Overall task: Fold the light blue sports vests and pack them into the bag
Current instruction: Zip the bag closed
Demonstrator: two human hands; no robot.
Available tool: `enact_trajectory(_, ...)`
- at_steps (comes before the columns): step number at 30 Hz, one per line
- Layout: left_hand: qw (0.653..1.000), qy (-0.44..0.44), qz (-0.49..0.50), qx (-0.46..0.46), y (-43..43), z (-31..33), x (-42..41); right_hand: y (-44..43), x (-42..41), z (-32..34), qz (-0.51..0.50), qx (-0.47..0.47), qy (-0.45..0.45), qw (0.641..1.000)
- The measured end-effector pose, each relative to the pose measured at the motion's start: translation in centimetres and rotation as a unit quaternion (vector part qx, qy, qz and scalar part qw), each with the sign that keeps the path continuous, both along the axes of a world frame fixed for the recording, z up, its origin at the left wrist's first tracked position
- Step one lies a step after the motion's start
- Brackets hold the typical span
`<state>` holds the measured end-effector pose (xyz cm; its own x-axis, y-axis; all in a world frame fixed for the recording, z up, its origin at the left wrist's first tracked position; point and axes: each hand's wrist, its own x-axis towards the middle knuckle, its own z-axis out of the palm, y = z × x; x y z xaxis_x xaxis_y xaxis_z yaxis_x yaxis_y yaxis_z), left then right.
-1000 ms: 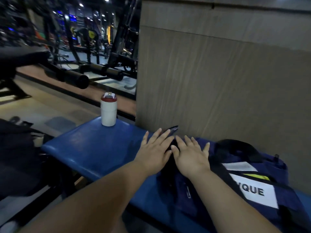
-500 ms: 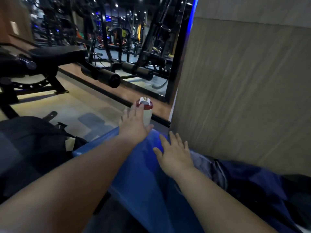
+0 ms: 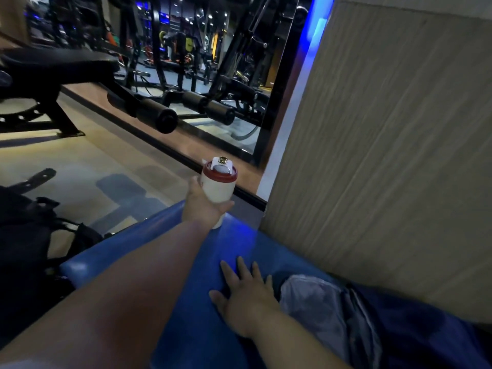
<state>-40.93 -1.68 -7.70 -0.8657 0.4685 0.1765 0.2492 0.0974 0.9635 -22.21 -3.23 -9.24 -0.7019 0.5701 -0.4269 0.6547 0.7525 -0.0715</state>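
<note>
At the far end of the blue bench [image 3: 191, 328], the left hand [image 3: 202, 207] reaches out on a straight arm and grips an upright white bottle [image 3: 221, 189] with a red lid, thumb and fingers wrapped round its body. Nearer on the bench, the right hand [image 3: 246, 296] lies flat and relaxed, palm down, fingers spread, holding nothing. Just right of it on the bench lies a crumpled pale blue vest [image 3: 314, 307], with the dark blue bag [image 3: 426, 331] at the bench's right end.
</note>
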Motion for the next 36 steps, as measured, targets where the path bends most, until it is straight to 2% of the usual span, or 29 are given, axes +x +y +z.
enact_trajectory(3,1.0,-0.012,0.006,-0.006,-0.7,-0.2,1.1,-0.1,0.1,-0.3,0.002,0.0,0.011,1.0)
enact_trajectory(6,1.0,0.006,-0.027,-0.003,-2.1,0.1,3.3,-0.1,0.5,-0.1,-0.003,-0.014,0.037,0.999)
enact_trajectory(7,0.999,0.002,-0.038,-0.002,-2.7,0.6,4.2,0.1,0.7,0.3,-0.007,-0.034,0.051,0.998)
enact_trajectory(9,0.998,-0.021,-0.063,0.008,-3.7,1.2,5.7,0.5,1.7,1.5,-0.059,-0.137,0.126,0.981)
enact_trajectory(11,0.994,-0.065,-0.087,0.03,-4.7,2.0,7.0,0.2,3.2,3.1,-0.153,-0.226,0.268,0.924)
enact_trajectory(13,0.985,-0.123,-0.103,0.058,-5.5,3.0,8.6,-0.9,5.2,4.5,-0.232,-0.171,0.401,0.87)
enact_trajectory(16,0.974,-0.174,-0.127,0.073,-6.8,4.8,12.4,-2.1,9.0,6.3,-0.305,-0.067,0.508,0.803)
enact_trajectory(17,0.972,-0.18,-0.139,0.066,-7.0,5.3,14.0,-2.3,10.0,6.9,-0.3,-0.082,0.55,0.775)
enact_trajectory(20,0.959,-0.188,-0.21,0.028,-7.7,6.2,19.4,-2.1,12.8,9.1,-0.263,-0.221,0.613,0.712)
enact_trajectory(22,0.949,-0.175,-0.259,-0.038,-7.8,6.0,23.0,-1.6,14.4,10.1,-0.261,-0.252,0.602,0.712)
enact_trajectory(24,0.941,-0.158,-0.286,-0.086,-7.6,5.5,26.0,-0.7,16.1,10.3,-0.286,-0.222,0.58,0.73)
enact_trajectory(26,0.936,-0.137,-0.305,-0.11,-7.7,4.9,27.7,0.0,17.6,10.0,-0.313,-0.219,0.566,0.731)
enact_trajectory(30,0.934,-0.086,-0.326,-0.121,-7.5,3.7,27.6,0.9,19.3,8.5,-0.35,-0.232,0.592,0.688)
enact_trajectory(31,0.935,-0.057,-0.319,-0.146,-7.3,3.2,27.3,1.0,19.4,8.2,-0.353,-0.216,0.597,0.687)
enact_trajectory(34,0.921,0.065,-0.224,-0.311,-7.1,1.6,26.3,1.8,19.1,7.3,-0.367,-0.17,0.609,0.682)
enact_trajectory(36,0.912,0.045,-0.193,-0.36,-7.4,0.8,25.7,2.3,19.0,6.9,-0.374,-0.152,0.606,0.686)
